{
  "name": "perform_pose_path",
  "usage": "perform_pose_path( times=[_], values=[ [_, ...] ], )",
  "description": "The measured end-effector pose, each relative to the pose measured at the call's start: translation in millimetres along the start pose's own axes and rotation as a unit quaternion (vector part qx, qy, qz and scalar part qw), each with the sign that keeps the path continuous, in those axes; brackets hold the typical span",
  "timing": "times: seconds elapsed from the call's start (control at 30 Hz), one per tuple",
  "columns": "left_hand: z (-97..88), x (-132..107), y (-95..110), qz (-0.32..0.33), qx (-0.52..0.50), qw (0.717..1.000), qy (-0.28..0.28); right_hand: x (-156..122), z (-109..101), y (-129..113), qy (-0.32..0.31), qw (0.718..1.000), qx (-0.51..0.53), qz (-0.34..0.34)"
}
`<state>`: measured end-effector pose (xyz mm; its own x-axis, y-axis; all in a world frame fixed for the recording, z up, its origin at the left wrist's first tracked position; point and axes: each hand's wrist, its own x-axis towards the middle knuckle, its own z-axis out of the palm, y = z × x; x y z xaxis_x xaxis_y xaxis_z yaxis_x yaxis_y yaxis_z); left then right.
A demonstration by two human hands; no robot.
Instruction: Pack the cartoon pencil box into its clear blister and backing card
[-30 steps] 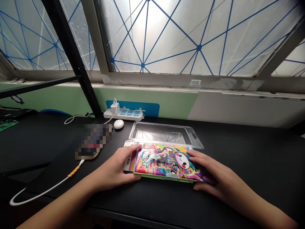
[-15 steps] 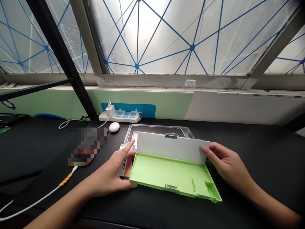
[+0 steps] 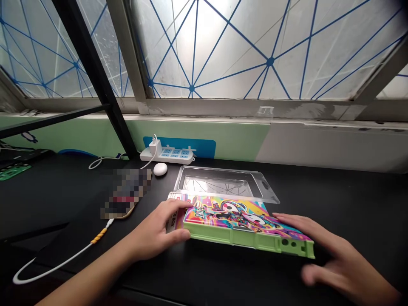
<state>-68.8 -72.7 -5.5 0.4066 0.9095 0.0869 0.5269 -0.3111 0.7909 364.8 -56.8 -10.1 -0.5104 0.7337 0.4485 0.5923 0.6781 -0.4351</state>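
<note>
A green pencil box (image 3: 251, 240) with a bright cartoon lid lies closed on the black desk (image 3: 350, 199), its front side facing me. My left hand (image 3: 159, 231) grips its left end, fingers curled over the top and thumb at the front. My right hand (image 3: 334, 259) lies at the right end, fingers stretched out flat along the lid's edge, slightly blurred. Under the box's left end a printed card insert (image 3: 174, 216) shows. Just behind lies a clear plastic package shell (image 3: 223, 183).
A white power strip (image 3: 170, 155) with a plugged charger sits by the wall, a small white oval object (image 3: 160, 168) in front of it. A blurred-out object (image 3: 126, 193) with a white cable (image 3: 63, 257) lies at the left. A black frame post (image 3: 95, 80) rises at the back left.
The box was closed, then stood open with the lid up half a second ago; now the lid is down again. My right hand has slid from the lid's edge to the right end.
</note>
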Motion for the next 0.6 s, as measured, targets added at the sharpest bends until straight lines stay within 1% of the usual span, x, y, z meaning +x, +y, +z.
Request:
perform_pose_path(
  times=[0.1, 0.2, 0.3, 0.4, 0.53, 0.57, 0.6],
  values=[
    [-0.2, 3.3, 2.1, 0.017, 0.007, 1.0, 0.008, 0.6, 8.7, -0.9, 0.03, 0.999, -0.02, 0.025],
    [-0.3, 6.6, 7.7, 0.025, 0.05, 0.998, -0.002, 5.4, 14.8, -0.9, 0.028, 0.996, -0.02, 0.083],
    [1.0, 8.0, 13.3, 0.025, 0.082, 0.996, -0.001, 12.9, 15.5, -2.2, -0.015, 0.991, -0.014, 0.131],
    [3.5, 6.8, 15.0, 0.02, 0.081, 0.996, 0.024, 20.8, 12.2, -4.9, -0.067, 0.986, -0.03, 0.15],
    [6.1, 3.5, 12.3, 0.001, 0.08, 0.996, 0.051, 30.2, 8.9, -5.8, -0.158, 0.972, -0.046, 0.167],
    [6.3, 2.8, 11.4, -0.005, 0.082, 0.995, 0.05, 32.3, 8.8, -5.5, -0.169, 0.97, -0.059, 0.162],
    [6.3, 2.3, 10.5, -0.01, 0.084, 0.995, 0.047, 34.3, 9.0, -5.5, -0.168, 0.971, -0.082, 0.147]
  ],
)
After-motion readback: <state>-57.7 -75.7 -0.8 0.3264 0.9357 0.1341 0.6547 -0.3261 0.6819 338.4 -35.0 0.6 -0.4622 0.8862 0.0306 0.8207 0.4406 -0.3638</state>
